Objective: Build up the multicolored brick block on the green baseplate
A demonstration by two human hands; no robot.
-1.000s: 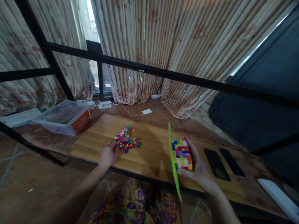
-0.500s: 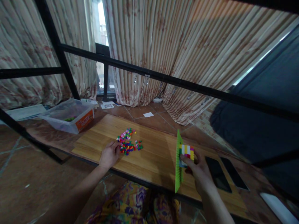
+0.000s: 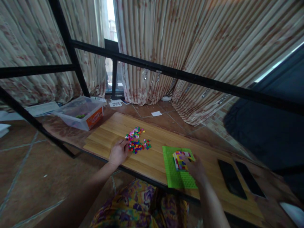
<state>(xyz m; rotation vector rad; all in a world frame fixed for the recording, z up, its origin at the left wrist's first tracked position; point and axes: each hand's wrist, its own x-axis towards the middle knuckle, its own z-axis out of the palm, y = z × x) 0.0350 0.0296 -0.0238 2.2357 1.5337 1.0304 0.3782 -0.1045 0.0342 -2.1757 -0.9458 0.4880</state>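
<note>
On the wooden board, a loose heap of tiny colourful toy bricks [image 3: 136, 146] lies left of the middle. My left hand [image 3: 119, 153] rests at the heap's left edge, its fingers drawn together; whatever they hold, if anything, is too small to make out. Farther right, a bright green baseplate [image 3: 171, 177] lies flat, with a block of multicoloured toy bricks [image 3: 178, 162] standing on it. My right hand [image 3: 196, 167] grips this brick block from the right, thumb and fingers partly covering its top.
A clear plastic box [image 3: 73, 115] with an orange label stands at the far left. Two dark phone-like slabs [image 3: 231, 179] lie right of the baseplate. A black metal bar [image 3: 142, 63] crosses beyond the low wooden table [image 3: 109, 126], with striped curtains [image 3: 152, 31] behind.
My right hand has tipped the green baseplate from standing on edge to lying flat, the brick block now facing up. My left hand stays beside the heap. The camera view has shifted slightly.
</note>
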